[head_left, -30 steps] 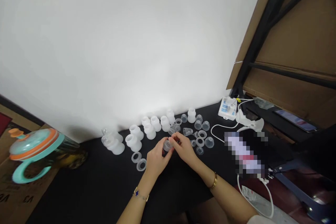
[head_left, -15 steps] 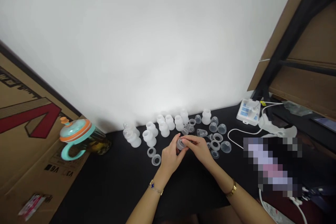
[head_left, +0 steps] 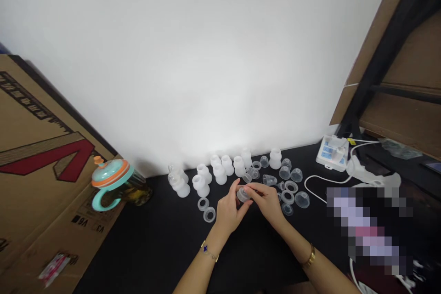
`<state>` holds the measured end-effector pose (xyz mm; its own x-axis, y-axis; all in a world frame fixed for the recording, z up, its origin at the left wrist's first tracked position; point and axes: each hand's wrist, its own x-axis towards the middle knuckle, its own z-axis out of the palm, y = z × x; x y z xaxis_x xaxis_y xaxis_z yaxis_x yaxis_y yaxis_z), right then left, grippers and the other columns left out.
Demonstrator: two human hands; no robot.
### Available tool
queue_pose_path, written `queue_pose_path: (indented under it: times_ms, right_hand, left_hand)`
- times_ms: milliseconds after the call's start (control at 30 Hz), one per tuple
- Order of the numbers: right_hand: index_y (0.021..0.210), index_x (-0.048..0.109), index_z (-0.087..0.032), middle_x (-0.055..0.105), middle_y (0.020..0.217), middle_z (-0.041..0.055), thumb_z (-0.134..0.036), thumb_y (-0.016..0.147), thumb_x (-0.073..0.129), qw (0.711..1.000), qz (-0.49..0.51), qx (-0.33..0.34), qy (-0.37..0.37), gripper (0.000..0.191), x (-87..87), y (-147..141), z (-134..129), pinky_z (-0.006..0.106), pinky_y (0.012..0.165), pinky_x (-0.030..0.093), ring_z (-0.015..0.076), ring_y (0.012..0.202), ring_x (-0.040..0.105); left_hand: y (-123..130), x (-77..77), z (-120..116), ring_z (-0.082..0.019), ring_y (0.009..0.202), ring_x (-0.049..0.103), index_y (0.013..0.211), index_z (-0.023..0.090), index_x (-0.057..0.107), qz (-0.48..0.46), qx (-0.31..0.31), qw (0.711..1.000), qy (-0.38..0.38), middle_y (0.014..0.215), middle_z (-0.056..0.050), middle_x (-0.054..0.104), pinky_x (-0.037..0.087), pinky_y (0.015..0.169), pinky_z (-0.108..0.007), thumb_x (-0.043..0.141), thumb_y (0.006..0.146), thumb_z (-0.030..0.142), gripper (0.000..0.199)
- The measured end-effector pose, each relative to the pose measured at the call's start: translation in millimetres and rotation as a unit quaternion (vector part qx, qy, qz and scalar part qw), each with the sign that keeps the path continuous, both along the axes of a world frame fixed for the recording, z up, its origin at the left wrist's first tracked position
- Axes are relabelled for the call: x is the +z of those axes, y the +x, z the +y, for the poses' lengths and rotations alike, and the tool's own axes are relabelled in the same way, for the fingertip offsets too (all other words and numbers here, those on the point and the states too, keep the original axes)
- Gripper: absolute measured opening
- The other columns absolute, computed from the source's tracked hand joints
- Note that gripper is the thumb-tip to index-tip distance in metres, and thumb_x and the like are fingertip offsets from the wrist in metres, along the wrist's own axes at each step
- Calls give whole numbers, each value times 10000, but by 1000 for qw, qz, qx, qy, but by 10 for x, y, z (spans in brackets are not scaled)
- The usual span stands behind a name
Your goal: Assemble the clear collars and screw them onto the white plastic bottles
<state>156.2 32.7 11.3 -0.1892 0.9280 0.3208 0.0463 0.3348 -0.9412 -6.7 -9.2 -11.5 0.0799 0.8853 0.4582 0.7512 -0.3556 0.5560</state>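
Above the dark table's middle, my left hand (head_left: 228, 209) curls its fingers round the edge of a translucent bottle collar ring (head_left: 243, 194). My right hand (head_left: 267, 203) pinches the same piece from the other side, fingertips at its centre. A small clear part, perhaps a teat, shows in the ring's middle, partly covered by the fingers. Left of my hands lie two loose collar rings (head_left: 209, 214). Just beyond stand several small white bottles (head_left: 200, 186). On the right are more rings (head_left: 287, 197), clear domed caps (head_left: 302, 199) and a clear teat (head_left: 269, 180).
A lidded pitcher (head_left: 113, 181) with dark contents stands at the left, by a cardboard box (head_left: 41, 147). At the right are a white power strip (head_left: 332, 152) with a cable and a pixelated patch. A white wall (head_left: 220, 78) rises behind the table.
The view has shifted slightly, so everything sits a little further right and lower. My hands stay on the ring; its centre part now shows more clearly between my fingers.
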Motion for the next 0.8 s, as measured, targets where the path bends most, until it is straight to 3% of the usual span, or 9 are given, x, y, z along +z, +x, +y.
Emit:
queue_pose_path:
  times_ms: [167, 267, 367, 533, 667, 800]
  right_hand:
    - [833, 824, -236, 787, 895, 57, -482, 788, 770, 991, 94, -67, -61, 256, -9, 31, 69, 308, 613, 527, 242, 777, 683]
    - [785, 809, -221, 740, 776, 31, -483, 725, 825, 971, 181, -93, -123, 269, -35, 45, 146, 263, 507, 460, 171, 630, 597]
    - [730, 770, -206, 685, 708, 9, -475, 678, 875, 941, 264, -74, -200, 294, -59, 54, 201, 228, 467, 431, 134, 592, 551]
    - [792, 783, -213, 718, 795, 13, -478, 658, 896, 898, 324, -50, -294, 317, -87, 62, 232, 219, 478, 484, 145, 666, 606]
    - [867, 810, -207, 745, 883, 29, -483, 674, 879, 886, 334, -43, -320, 344, -110, 68, 250, 229, 511, 527, 170, 757, 650]
    - [861, 814, -197, 752, 927, 45, -447, 657, 882, 877, 344, -27, -335, 329, -107, 78, 251, 253, 562, 568, 203, 831, 677]
  left_hand:
    - [-89, 41, 29, -161, 714, 688, 1531, 241, 253, -20, 40, 998, 35, 1264, -91, 697, 585, 712, -333, 521, 997, 461, 637]
    - [-126, 64, 66, -149, 687, 687, 1503, 231, 331, -47, 80, 995, 46, 1240, -93, 706, 578, 690, -313, 495, 1015, 421, 549]
    - [-151, 60, 111, -163, 712, 690, 1411, 214, 468, -50, 118, 989, 72, 1209, -99, 718, 575, 706, -324, 520, 1006, 405, 451]
    - [-193, 42, 165, -240, 929, 704, 1257, 208, 609, -33, 171, 981, 86, 1160, -112, 720, 573, 823, -391, 540, 993, 393, 330]
    - [-232, 41, 188, -289, 1228, 604, 1298, 212, 577, -37, 172, 978, 112, 1301, -134, 643, 500, 1024, -469, 539, 996, 356, 337]
    - [-281, 1, 226, -286, 1342, 514, 1350, 213, 519, -71, 167, 976, 120, 1390, -144, 572, 416, 1123, -509, 520, 1005, 331, 365]
